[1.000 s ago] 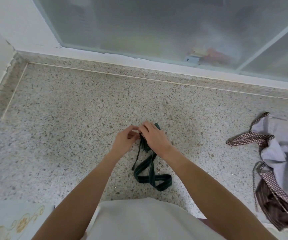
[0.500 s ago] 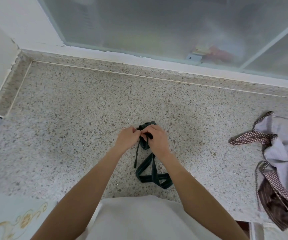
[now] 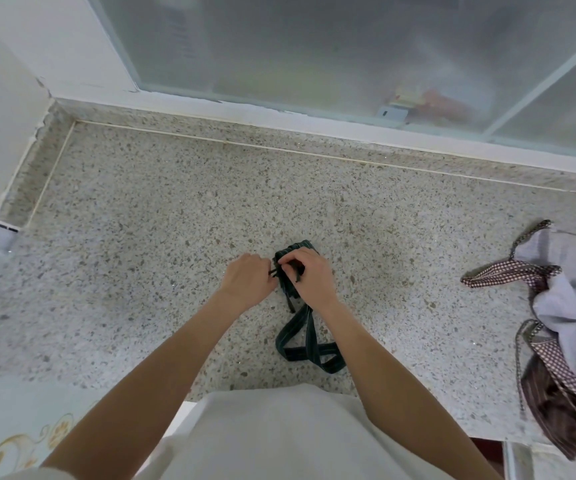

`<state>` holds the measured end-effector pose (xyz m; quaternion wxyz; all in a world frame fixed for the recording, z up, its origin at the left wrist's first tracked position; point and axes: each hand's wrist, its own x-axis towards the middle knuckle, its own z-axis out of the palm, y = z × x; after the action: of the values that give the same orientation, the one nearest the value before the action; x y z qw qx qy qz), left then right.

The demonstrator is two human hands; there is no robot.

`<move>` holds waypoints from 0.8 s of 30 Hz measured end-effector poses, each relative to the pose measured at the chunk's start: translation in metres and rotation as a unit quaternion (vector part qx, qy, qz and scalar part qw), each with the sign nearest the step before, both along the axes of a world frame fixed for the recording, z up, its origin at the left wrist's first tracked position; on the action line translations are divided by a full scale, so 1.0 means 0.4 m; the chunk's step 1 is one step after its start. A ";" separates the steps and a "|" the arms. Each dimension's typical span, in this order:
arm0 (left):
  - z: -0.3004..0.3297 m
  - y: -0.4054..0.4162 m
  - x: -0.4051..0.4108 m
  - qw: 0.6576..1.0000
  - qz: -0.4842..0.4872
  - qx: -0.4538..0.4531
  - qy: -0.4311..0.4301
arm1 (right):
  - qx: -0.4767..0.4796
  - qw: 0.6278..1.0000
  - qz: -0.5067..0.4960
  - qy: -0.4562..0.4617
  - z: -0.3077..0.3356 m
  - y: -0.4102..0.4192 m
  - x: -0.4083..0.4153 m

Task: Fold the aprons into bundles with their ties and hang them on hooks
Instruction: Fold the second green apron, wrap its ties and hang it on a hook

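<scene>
1. A speckled stone counter [image 3: 162, 244] runs below a frosted sliding window [image 3: 314, 46], with a white wall at the left.
2. The dark green striped apron [image 3: 291, 271] sits near the middle of the counter as a small tight bundle, held between both hands.
3. The left hand [image 3: 248, 280] has its fingers curled, pinching a thin tie end at the bundle's left side.
4. The right hand [image 3: 314, 275] lies over the bundle's right side, fingers curled round it and pinching a tie across the top.
5. A wider green strap [image 3: 309, 348] trails from the bundle toward the person and lies on the counter in a crossed loop.
6. Compared with a second ago, the hands have closed in tighter on the bundle; more of its top now shows above the right hand, and the tie is drawn across it. The strap loop lies much as it did.
7. At the right edge of the counter, well apart from the bundle, lies a heap of other aprons [image 3: 570, 306]: pale lilac cloth with checked brown-and-white ties, over a dark brown piece.
8. Nearest the camera is the person's white garment [image 3: 279, 438], and at the lower left a pale surface with a gold scroll pattern [image 3: 20, 441].
</scene>
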<state>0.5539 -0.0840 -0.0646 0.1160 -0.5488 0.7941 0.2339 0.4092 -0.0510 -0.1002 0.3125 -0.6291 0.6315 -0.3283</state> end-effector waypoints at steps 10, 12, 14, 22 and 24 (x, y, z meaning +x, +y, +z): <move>-0.031 0.046 0.045 0.768 0.425 0.207 0.432 | 0.032 0.999 -0.009 -0.024 0.015 -0.006 -0.014; -0.039 0.055 0.044 0.760 0.440 0.195 0.437 | 0.056 0.996 -0.033 -0.056 0.019 -0.005 -0.017; -0.052 0.059 0.049 0.836 0.384 0.130 0.371 | 0.088 0.987 -0.081 -0.108 0.026 -0.002 -0.014; -0.066 0.054 0.088 0.980 0.092 -0.021 0.176 | 0.170 0.929 -0.230 -0.235 0.034 0.009 0.000; -0.070 0.052 0.096 0.982 0.083 -0.032 0.165 | 0.177 0.902 -0.283 -0.273 0.034 0.010 0.006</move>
<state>0.5924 -0.0634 -0.0928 -0.0545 -0.5703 0.7609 0.3046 0.4117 -0.0472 -0.0866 0.4727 -0.2436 0.7207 -0.4448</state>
